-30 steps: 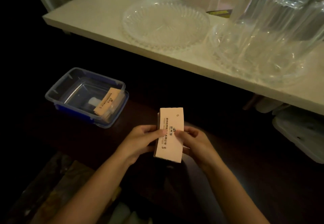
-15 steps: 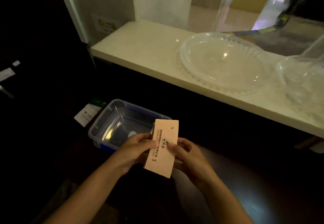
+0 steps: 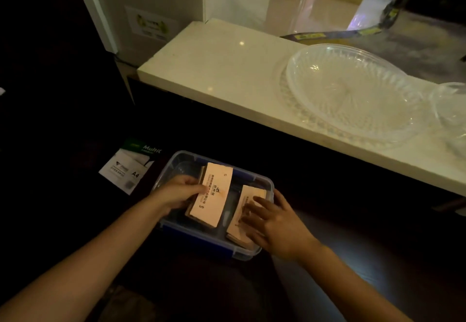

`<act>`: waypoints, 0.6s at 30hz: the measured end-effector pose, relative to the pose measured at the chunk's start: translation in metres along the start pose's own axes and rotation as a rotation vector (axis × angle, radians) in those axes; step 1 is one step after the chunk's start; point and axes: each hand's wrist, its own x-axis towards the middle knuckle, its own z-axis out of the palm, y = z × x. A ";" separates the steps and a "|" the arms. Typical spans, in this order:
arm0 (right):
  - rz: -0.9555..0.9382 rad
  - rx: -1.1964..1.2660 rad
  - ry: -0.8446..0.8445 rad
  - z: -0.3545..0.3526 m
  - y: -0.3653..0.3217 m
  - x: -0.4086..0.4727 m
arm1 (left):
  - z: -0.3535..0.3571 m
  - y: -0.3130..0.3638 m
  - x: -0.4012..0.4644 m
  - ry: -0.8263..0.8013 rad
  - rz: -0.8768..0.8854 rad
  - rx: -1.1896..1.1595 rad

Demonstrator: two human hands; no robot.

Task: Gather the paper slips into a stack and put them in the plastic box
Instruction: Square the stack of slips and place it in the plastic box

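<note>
Two stacks in plastic box (image 3: 262,183): left hand (image 3: 179,192) pinches slip stack (image 3: 211,197) tilted at box centre, right hand (image 3: 273,223) flat, fingers spread, on second stack (image 3: 249,196) by right wall; lower level, square edges w/ neighbour.

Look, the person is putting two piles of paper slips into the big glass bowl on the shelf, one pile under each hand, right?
Not quite. The head view shows the piles going into the plastic box, not the glass bowl, which sits empty on the shelf. The rest holds: the left hand holds one pile, and the right hand rests on the other pile.
</note>
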 end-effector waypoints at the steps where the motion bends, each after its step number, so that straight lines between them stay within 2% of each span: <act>1: -0.005 -0.012 -0.021 0.002 0.002 0.001 | 0.002 -0.001 0.003 -0.005 -0.017 0.025; 9: -0.058 -0.030 -0.020 0.003 0.009 0.001 | 0.021 -0.011 0.021 -0.073 -0.153 0.145; 15: -0.069 -0.012 -0.015 0.005 0.012 -0.001 | 0.033 -0.015 0.020 -0.043 -0.011 0.279; 18: -0.071 0.001 -0.015 0.005 0.013 0.000 | 0.036 -0.015 0.019 -0.023 -0.001 0.284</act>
